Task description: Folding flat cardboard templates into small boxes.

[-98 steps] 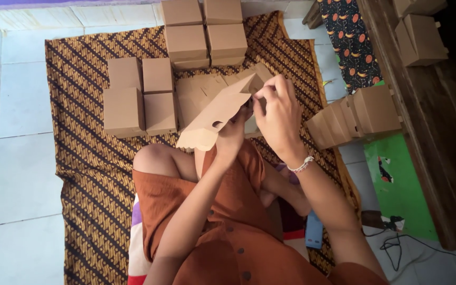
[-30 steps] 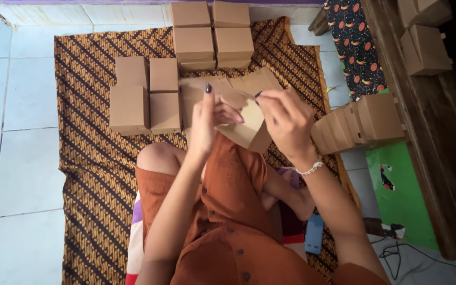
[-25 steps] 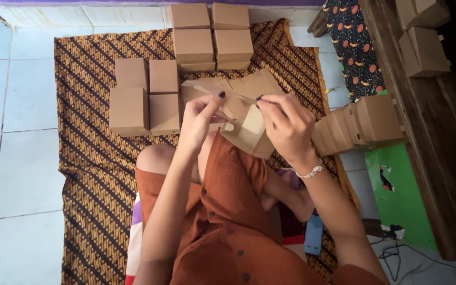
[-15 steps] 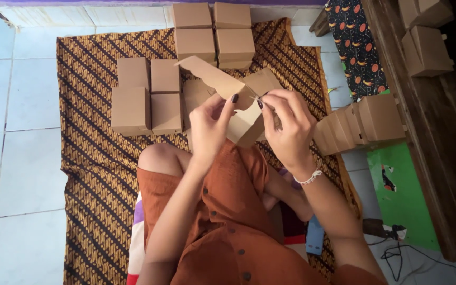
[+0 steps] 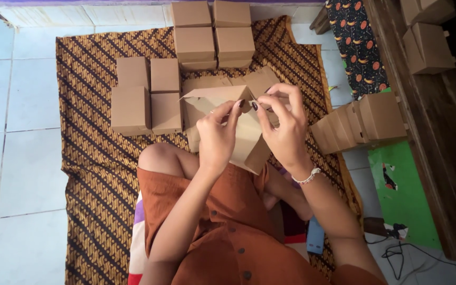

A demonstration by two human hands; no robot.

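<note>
I sit on a brown patterned mat point(image 5: 91, 158) and hold a half-folded brown cardboard box point(image 5: 249, 138) above my lap. My left hand point(image 5: 218, 136) grips its left side, thumb and fingers pinching a flap near the top edge. My right hand point(image 5: 285, 126) grips the right side, fingertips pressing on the same top flap. One lid flap point(image 5: 215, 95) sticks out to the left. Under the box lie flat unfolded box blanks point(image 5: 259, 80) on the mat.
Finished brown boxes stand on the mat: a group at the left point(image 5: 146, 95) and a stack at the far edge point(image 5: 212, 31). A row of boxes point(image 5: 360, 122) lies to the right. More boxes point(image 5: 428, 31) sit on a dark wooden bench. A blue phone point(image 5: 315, 236) lies by my leg.
The box was turned and brought upright between my hands, its long flap folded down from sticking out left. Both hands shifted to pinch the top flap.
</note>
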